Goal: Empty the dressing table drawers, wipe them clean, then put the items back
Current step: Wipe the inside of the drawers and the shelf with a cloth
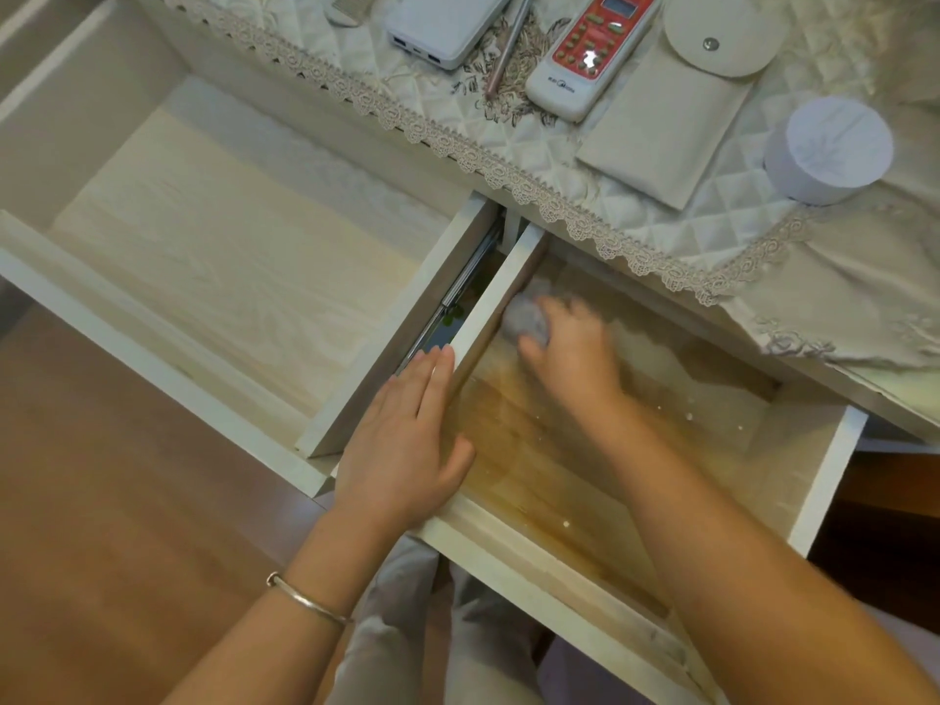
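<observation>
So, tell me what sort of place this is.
Probably a bedroom at home: a dressing table under a lace-edged quilted cover, two open drawers, and a remote control, power bank and round jar on top.

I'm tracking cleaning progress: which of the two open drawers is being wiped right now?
The right-hand drawer with the brown bottom: the right hand holds a grey cloth inside it. The pale left-hand drawer has no hand in it.
</observation>
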Demonstrator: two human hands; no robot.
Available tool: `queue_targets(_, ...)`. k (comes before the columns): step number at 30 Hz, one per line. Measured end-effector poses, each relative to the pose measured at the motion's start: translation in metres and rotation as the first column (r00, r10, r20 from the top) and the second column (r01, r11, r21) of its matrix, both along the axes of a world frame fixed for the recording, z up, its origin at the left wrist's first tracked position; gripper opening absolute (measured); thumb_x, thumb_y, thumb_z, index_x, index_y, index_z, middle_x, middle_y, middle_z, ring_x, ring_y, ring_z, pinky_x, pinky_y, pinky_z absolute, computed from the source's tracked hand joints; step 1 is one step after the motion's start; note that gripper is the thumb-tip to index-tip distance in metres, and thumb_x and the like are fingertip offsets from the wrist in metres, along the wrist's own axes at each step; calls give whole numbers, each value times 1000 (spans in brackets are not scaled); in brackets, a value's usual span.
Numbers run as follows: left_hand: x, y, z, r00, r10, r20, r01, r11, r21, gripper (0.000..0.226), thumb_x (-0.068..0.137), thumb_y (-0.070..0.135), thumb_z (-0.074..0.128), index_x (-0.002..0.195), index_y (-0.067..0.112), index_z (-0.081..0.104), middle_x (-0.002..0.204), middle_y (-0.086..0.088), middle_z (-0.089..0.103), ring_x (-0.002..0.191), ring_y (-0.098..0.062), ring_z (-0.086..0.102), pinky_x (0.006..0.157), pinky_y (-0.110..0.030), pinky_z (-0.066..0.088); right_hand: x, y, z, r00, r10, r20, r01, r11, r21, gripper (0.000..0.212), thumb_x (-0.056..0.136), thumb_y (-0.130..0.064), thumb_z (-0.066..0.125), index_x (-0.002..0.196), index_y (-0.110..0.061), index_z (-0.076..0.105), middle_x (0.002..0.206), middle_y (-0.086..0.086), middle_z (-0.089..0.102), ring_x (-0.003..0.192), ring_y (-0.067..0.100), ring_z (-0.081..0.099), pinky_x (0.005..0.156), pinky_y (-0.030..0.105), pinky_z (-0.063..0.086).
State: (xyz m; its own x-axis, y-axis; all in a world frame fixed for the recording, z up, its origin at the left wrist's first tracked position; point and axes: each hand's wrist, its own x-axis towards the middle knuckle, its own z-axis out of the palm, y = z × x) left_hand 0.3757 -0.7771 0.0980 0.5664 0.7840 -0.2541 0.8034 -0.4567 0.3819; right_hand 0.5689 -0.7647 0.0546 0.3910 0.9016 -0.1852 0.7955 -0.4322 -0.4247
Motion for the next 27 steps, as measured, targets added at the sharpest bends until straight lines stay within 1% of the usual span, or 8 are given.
queue_targets(5, 0, 0, 0, 1000, 6, 23, -6, 1000, 1, 72, 80, 51, 22, 140, 27, -10, 154, 0, 14, 141, -10, 9, 115, -30, 11, -58, -71, 10, 892, 428, -145, -424, 904, 60, 48, 85, -25, 59, 131, -19, 47, 131, 8, 48, 115, 30, 43, 94, 41, 43)
queue_targets(7, 0, 0, 1, 1000, 9, 19, -9, 1000, -5, 71, 79, 52, 20, 138, 28, -12, 154, 0, 12, 141, -11, 8, 115, -30, 11, -38, -56, 6, 918, 375, -129, -372, 927, 44, 50, 85, -20, 59, 133, -19, 46, 131, 10, 47, 117, 30, 42, 97, 40, 40)
queue_targets(10, 1, -2, 4, 1000, 16, -4, -16, 1000, -6, 70, 81, 49, 20, 138, 29, -15, 155, 2, 5, 141, -10, 0, 115, -29, 6, 18, -13, 4, 997, 78, -17, -78, 997, 5, 48, 82, -15, 57, 130, -15, 49, 122, 20, 51, 110, 38, 48, 90, 37, 39)
queue_targets(13, 2, -2, 6, 1000, 21, -14, -21, 1000, -7, 70, 83, 44, 23, 142, 26, -10, 155, 2, 3, 141, -10, -2, 114, -27, 3, 39, 2, 7, 991, -128, 35, 129, 991, -20, 42, 84, -21, 56, 125, -10, 53, 118, 25, 53, 104, 39, 52, 85, 37, 41)
queue_targets(15, 2, -2, 7, 1000, 25, 2, -25, 1000, -9, 69, 83, 40, 24, 144, 24, -5, 155, 0, 6, 142, -11, 1, 114, -27, 4, 12, -13, 5, 998, -57, -25, 57, 998, 1, 46, 82, -23, 54, 127, -13, 52, 119, 22, 53, 105, 38, 51, 87, 36, 40)
queue_targets(18, 2, -2, 7, 999, 19, 28, -19, 1000, 9, 66, 85, 36, 29, 146, 18, 8, 154, -2, 14, 141, -14, 9, 113, -27, 7, -54, -54, 2, 952, 253, -173, -256, 967, 6, 49, 83, -25, 59, 131, -19, 49, 123, 12, 51, 111, 33, 46, 94, 39, 41)
queue_targets(22, 2, -2, 8, 999, 7, 37, -9, 999, 50, 62, 87, 32, 28, 145, 13, 14, 152, -5, 21, 139, -16, 19, 110, -26, 9, -62, -73, 9, 888, 419, -188, -434, 900, -48, 48, 85, -26, 58, 131, -25, 48, 124, 3, 48, 112, 25, 41, 93, 33, 37)
queue_targets(27, 1, -2, 10, 999, -7, 31, 6, 1000, 21, 65, 92, 22, 39, 146, 16, 4, 154, -3, 9, 141, -13, 9, 111, -23, 3, -10, -153, 17, 918, 293, -268, -352, 913, -206, 48, 83, -23, 63, 129, -26, 51, 131, 0, 44, 115, 23, 39, 98, 29, 34)
